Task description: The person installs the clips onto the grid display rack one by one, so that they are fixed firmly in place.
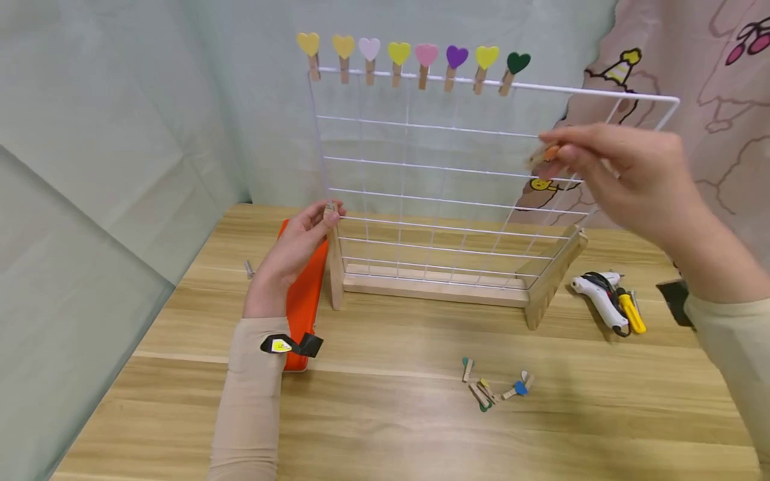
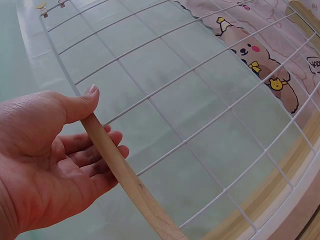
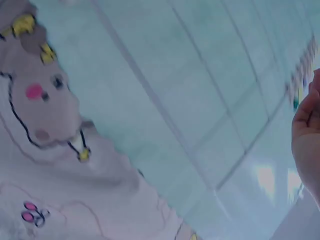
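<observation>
A white wire grid rack (image 1: 442, 162) stands on wooden side legs. Several heart-topped mini clothespins (image 1: 426, 56) are clipped along its top bar, from the left corner past the middle. My left hand (image 1: 297, 240) holds the left wooden leg (image 2: 112, 155) near its upper end, the thumb on the near side and the fingers behind. In front of the grid's right part, my right hand (image 1: 631, 177) pinches a small clothespin with an orange heart (image 1: 550, 153), slightly blurred. The right wrist view shows only part of that hand, at its right edge; the clothespin cannot be made out there.
Several loose heart clothespins (image 1: 480, 395) lie on the wooden table (image 1: 373, 427) in front of the rack. A white glue gun (image 1: 598, 300) and a yellow-handled tool (image 1: 631, 312) lie to the right. An orange case (image 1: 307, 300) sits under my left forearm. A patterned curtain (image 1: 722, 133) hangs behind.
</observation>
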`<state>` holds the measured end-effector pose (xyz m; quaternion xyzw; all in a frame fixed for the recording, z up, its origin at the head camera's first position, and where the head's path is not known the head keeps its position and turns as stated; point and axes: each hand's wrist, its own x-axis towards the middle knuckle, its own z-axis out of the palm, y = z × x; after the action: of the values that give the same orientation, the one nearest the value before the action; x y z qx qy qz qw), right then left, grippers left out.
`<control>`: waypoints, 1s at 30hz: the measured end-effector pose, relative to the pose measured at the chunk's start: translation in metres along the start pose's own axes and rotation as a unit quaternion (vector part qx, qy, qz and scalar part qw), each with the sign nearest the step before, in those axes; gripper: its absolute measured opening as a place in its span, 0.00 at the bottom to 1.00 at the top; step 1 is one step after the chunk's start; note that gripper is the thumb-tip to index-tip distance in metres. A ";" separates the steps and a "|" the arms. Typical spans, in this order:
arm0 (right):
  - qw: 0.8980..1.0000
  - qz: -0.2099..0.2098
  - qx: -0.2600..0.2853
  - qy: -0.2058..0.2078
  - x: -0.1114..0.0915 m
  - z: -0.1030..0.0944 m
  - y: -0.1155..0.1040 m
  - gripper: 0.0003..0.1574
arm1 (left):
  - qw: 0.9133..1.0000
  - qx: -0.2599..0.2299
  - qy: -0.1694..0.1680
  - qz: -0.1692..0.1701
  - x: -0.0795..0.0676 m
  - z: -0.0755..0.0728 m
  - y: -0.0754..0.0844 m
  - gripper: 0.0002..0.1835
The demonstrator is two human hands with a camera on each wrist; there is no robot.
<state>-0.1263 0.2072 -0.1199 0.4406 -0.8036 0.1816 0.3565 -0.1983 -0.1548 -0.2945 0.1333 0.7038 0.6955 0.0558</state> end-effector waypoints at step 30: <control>0.963 0.253 -0.077 -0.047 0.067 -0.012 0.015 0.18 | 1.000 0.005 -0.012 0.005 -0.009 0.006 0.014 0.27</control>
<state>-0.1575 0.1841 -0.0620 0.2024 -0.9163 0.1823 0.2935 -0.1866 -0.1511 -0.2812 0.1450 0.7061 0.6905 0.0601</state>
